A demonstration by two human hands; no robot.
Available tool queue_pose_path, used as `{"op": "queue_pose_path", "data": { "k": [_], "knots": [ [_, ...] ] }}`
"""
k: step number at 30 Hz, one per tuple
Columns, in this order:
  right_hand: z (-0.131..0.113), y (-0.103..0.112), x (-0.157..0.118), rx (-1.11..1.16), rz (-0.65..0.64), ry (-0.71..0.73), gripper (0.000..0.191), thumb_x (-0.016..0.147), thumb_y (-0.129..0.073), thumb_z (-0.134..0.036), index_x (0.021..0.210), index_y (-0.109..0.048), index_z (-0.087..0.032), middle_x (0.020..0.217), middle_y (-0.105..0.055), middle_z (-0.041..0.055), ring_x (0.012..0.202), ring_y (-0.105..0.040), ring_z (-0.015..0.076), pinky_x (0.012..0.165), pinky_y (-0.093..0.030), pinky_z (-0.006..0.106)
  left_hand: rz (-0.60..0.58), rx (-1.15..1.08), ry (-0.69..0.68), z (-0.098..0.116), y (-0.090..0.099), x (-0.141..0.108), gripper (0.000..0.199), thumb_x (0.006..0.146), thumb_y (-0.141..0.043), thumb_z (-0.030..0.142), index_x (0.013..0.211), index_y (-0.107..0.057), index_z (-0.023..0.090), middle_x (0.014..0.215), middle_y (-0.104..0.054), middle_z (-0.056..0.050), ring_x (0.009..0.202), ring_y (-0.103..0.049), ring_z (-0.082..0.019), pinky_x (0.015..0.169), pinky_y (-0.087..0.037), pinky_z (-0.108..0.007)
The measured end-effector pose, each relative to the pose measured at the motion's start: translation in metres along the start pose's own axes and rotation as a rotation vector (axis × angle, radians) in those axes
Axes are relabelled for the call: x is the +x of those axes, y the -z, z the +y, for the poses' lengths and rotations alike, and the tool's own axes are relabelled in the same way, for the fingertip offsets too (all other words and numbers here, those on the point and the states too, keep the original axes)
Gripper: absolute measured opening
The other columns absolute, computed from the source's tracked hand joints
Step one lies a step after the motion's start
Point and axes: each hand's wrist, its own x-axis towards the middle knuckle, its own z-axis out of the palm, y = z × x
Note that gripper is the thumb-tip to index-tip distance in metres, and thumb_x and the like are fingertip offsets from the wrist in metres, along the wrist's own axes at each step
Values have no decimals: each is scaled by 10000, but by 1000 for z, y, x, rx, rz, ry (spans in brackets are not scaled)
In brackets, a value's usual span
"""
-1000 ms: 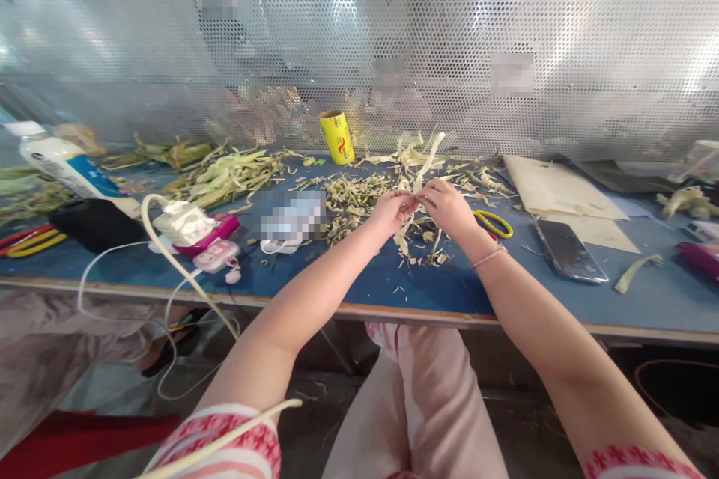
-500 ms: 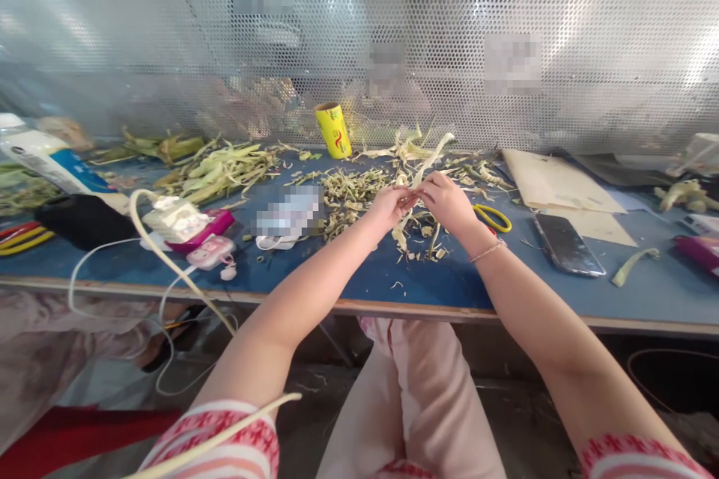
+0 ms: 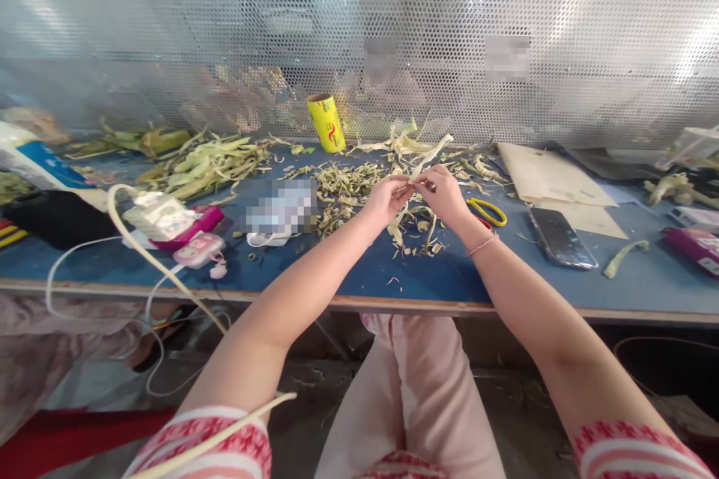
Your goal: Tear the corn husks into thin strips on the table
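Observation:
A pale, dried-looking plant strip [image 3: 437, 152] slants up and to the right from between my hands, above the blue table. My right hand [image 3: 442, 193] pinches it near its lower end. The fingertips of my left hand [image 3: 386, 198] are closed at the same spot, meeting those of the right, and partly hide the strip's end. Beneath and around both hands lies a litter of trimmed plant scraps [image 3: 345, 185]. Beside my right wrist are yellow looped handles [image 3: 493, 211], probably scissors; their blades cannot be seen.
A yellow cardboard tube [image 3: 326, 123] stands near the perforated metal screen [image 3: 427, 7]. Left are a heap of green-white strips [image 3: 210, 165], a charger with cables [image 3: 162, 217] and a bottle [image 3: 45, 161]. Right are a phone [image 3: 562, 237], tan card [image 3: 553, 174] and a loose stalk [image 3: 625, 258].
The view has shifted slightly, so things on the table sit a little further left. My hands stay together at the strip, with only small finger movements.

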Motion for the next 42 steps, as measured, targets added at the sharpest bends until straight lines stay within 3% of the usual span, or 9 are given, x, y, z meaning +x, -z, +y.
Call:
{"op": "queue_pose_path", "data": {
  "k": [5, 10, 22, 33, 42],
  "knots": [
    [0, 2, 1, -24, 33, -21, 95, 783, -601, -161, 790, -694, -178, 891, -600, 60, 662, -543, 143, 705, -503, 332, -63, 13, -36, -4, 0, -2, 204, 712, -577, -77, 726, -605, 124, 649, -647, -9, 680, -658, -90, 911, -516, -289],
    [-4, 0, 3, 26, 44, -79, 69, 738, -610, -151, 724, -675, -172, 864, -622, 63, 673, -555, 148, 707, -506, 327, -18, 39, -83, -7, 0, -2, 202, 736, -586, -67, 727, -595, 134, 644, -640, 5, 663, -646, -83, 869, -525, -284],
    [-14, -6, 2, 528, 16, -543, 163, 661, -711, -323, 703, -685, -167, 605, -607, -15, 560, -506, 105, 559, -432, 249, -16, 70, -152, -8, 2, 0, 185, 680, -674, -4, 701, -590, 160, 661, -611, 32, 687, -610, -80, 798, -500, -250],
    [-23, 2, 3, 869, -114, -779, 164, 683, -785, -218, 665, -643, -140, 571, -561, -38, 542, -504, 51, 520, -425, 174, -35, 213, -275, -7, -2, -6, 175, 686, -664, -5, 700, -589, 153, 663, -610, 19, 660, -577, -81, 744, -458, -235],
    [-30, 4, 4, 970, -91, -905, 196, 734, -746, -120, 611, -594, -136, 501, -534, -41, 504, -505, 47, 472, -411, 145, -93, 343, -417, -12, 5, 3, 161, 685, -690, 51, 727, -582, 163, 702, -628, 22, 695, -585, -87, 751, -455, -237]
  ]
}}
